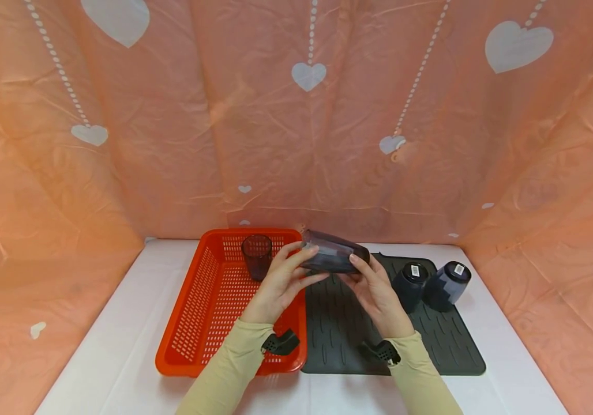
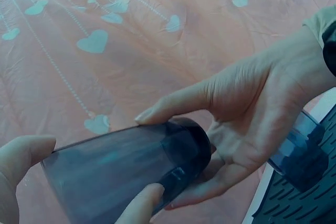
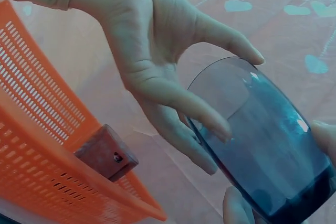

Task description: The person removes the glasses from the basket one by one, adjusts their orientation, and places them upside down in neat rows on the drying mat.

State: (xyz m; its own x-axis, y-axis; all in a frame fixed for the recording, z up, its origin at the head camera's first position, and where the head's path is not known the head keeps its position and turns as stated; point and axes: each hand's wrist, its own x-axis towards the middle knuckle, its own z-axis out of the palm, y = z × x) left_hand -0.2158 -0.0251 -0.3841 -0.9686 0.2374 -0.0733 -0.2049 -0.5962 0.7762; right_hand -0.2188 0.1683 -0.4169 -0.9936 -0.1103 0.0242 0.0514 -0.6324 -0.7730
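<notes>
Dark tumbler held sideways in the air between both hands, above the seam of orange basket and dark mat.

Head view: its long axis lay nearly level, mouth toward the left hand, base toward the right hand.
Left wrist view: the right hand's thumb and curled fingers cupped the base.
Right wrist view: the left hand's fingers curled over the rim.
</notes>
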